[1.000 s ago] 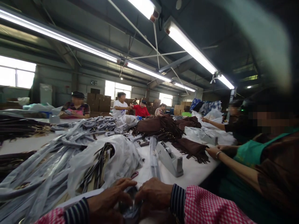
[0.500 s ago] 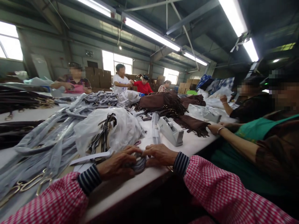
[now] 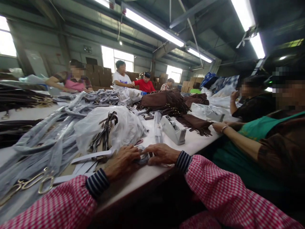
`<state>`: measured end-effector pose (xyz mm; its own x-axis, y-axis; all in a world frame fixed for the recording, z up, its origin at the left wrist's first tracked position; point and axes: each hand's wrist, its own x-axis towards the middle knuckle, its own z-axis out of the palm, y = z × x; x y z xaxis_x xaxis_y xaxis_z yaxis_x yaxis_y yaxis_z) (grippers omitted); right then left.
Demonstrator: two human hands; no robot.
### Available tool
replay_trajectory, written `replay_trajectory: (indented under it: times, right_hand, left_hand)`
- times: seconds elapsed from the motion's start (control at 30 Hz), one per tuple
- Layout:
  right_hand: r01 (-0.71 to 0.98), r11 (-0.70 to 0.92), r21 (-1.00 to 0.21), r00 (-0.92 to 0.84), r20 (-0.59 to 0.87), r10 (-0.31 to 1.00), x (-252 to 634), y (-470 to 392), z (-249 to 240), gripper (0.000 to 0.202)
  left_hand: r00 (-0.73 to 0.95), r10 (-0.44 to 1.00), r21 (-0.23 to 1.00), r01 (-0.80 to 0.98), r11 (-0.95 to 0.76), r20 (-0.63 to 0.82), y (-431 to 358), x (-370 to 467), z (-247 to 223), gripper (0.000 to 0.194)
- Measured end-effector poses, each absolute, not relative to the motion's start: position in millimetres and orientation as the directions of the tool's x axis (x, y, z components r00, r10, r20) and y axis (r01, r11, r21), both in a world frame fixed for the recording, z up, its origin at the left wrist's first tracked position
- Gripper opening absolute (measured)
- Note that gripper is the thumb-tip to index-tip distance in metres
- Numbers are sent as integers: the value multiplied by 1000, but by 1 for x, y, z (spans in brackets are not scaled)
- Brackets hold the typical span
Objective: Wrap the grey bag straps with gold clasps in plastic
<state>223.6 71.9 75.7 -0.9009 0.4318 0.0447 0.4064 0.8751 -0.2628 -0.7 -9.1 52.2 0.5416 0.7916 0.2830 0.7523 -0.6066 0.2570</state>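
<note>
At the table's near edge, my left hand [image 3: 124,161] and my right hand [image 3: 164,154] meet around a small grey coil [image 3: 143,157], seemingly a rolled strap in clear plastic. Fingers of both hands curl over it from either side and hide most of it. Just beyond my left hand lies a white plastic bag [image 3: 128,128], its mouth showing a bundle of dark and tan straps [image 3: 107,130]. A grey tape dispenser [image 3: 173,129] stands past my right hand. White paper strips [image 3: 91,156] lie left of my left wrist.
Long plastic-wrapped straps [image 3: 47,143] cover the table's left, with gold-coloured scissors [image 3: 26,184] near the front. Brown fringed pieces [image 3: 162,101] are heaped further back. A co-worker in a green apron [image 3: 259,128] handles brown fringe close on my right; other people work across the table.
My left hand has shifted slightly up and right, and both hands are closer around the coil. The right-hand co-worker further back has raised a hand towards the head. The view has tilted slightly.
</note>
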Motion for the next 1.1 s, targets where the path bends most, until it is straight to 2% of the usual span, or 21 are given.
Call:
replay_trajectory:
  times: [0.13, 0.2, 0.3, 0.37, 0.43, 0.5, 0.6, 0.7, 0.8, 0.87, 0.97, 1.1]
  right_hand:
    - [411, 869, -274, -890, 85, 448, 226, 72, 72, 23]
    - [418, 865, -277, -883, 101, 459, 223, 69, 69, 17]
    - [415, 865, -282, -880, 115, 460, 222, 66, 67, 19]
    - [399, 839, -369, -875, 120, 469, 225, 67, 69, 23]
    - [380, 755, -534, -832, 160, 532, 235, 69, 73, 32]
    - [354, 628, -693, -719, 228, 657, 252, 71, 78, 39]
    - [343, 464, -817, -468, 280, 838, 289, 72, 86, 42]
    - [370, 387, -844, -259, 307, 916, 331, 73, 95, 39]
    - [399, 407, -821, -118, 395, 911, 364, 76, 105, 37]
    - [416, 423, -805, -60, 440, 896, 374, 79, 109, 36]
    - [445, 444, -777, -134, 433, 891, 364, 80, 107, 31]
    - [481, 511, -712, -416, 328, 848, 317, 79, 94, 20]
  left_hand:
    - [597, 736, 291, 677, -676, 319, -6, -11, 53, 13]
    - [562, 765, 265, 722, -640, 315, -8, -6, 52, 19]
    - [482, 827, 204, 813, -545, 289, -10, 6, 50, 22]
    - [465, 840, 171, 837, -520, 280, -11, 12, 48, 19]
    - [470, 839, 136, 845, -517, 272, -13, 15, 48, 16]
    - [470, 844, 100, 856, -507, 259, -15, 16, 49, 16]
    - [465, 851, 92, 862, -498, 246, -16, 16, 50, 16]
    - [476, 841, 93, 854, -512, 258, -15, 15, 48, 16]
    - [499, 816, 105, 831, -546, 291, -18, 14, 42, 15]
    - [530, 784, 153, 788, -596, 323, -23, 13, 38, 14]
    - [550, 756, 219, 737, -639, 354, -32, 13, 34, 15]
    - [507, 796, 242, 770, -591, 329, -36, 13, 37, 16]
